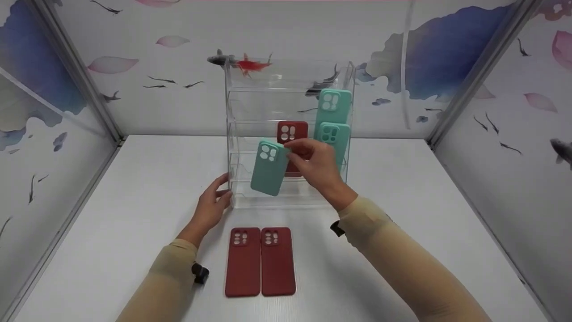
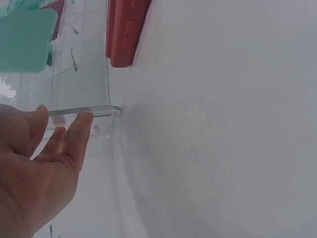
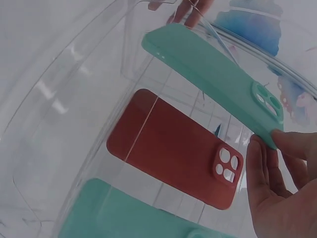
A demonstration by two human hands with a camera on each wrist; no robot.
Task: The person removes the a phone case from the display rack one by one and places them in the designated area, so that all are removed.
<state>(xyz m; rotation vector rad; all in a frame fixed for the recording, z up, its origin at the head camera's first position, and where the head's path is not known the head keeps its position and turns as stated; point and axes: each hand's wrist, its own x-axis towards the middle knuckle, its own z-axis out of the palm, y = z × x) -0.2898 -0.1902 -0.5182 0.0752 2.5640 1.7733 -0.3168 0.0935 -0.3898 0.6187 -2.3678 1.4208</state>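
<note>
Pinching the loose teal case [image 1: 269, 172] by an upper corner between fingers and thumb of the right hand [image 1: 319, 165], tilting it in front of the clear rack [image 1: 229, 134], left of the racked red case [image 3: 171, 148]. Touching the rack's left wall with the left hand [image 1: 210, 208], fingers loosely parted. Over right, two racked teal cases [image 1: 334, 117], one above the other; nearer, flat on the white surface [image 1: 156, 179], two red cases [image 1: 242, 270] side by side.

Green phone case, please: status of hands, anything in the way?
Right hand pinches green case by upper corner, before rack. Left hand touches rack's left side. Nothing visibly blocking; red case in rack behind.
</note>
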